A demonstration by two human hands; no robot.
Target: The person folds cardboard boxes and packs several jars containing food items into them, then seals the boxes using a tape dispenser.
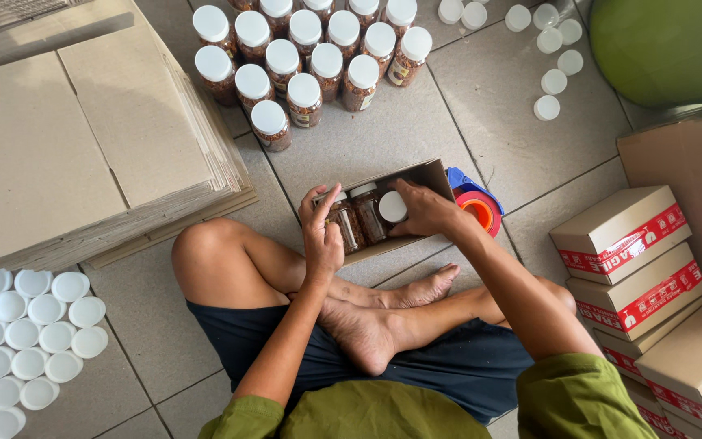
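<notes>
Both hands (322, 232) (422, 210) curled on jars (367, 213) inside carton (432, 175)

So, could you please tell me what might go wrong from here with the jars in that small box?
The cardboard box lies on its side, steadied only by the left hand and right hand; its jars might roll out. The tape dispenser crowds it, and the standing jars beyond could be knocked over.
</notes>
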